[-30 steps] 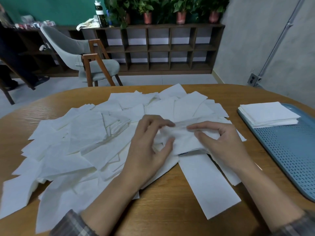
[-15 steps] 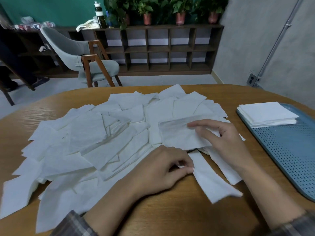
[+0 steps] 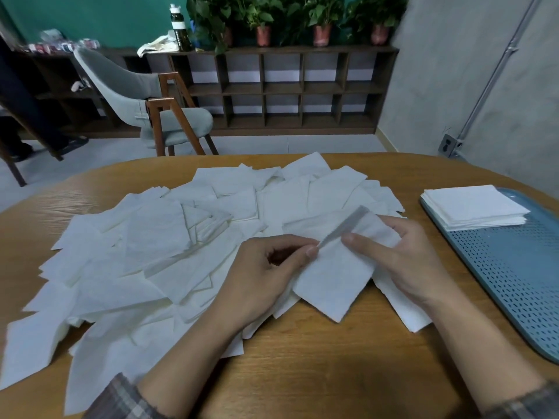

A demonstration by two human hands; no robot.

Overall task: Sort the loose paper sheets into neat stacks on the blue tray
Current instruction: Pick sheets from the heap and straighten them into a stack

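White paper sheets (image 3: 151,252) lie scattered over the wooden desk (image 3: 302,376), filling the left and centre of the frame. Just right of centre, the left hand (image 3: 266,276) and right hand (image 3: 414,261) each have a pinching grip on one sheet (image 3: 335,276). At right, a neat stack (image 3: 475,207) sits on the far end of the blue tray (image 3: 514,282).
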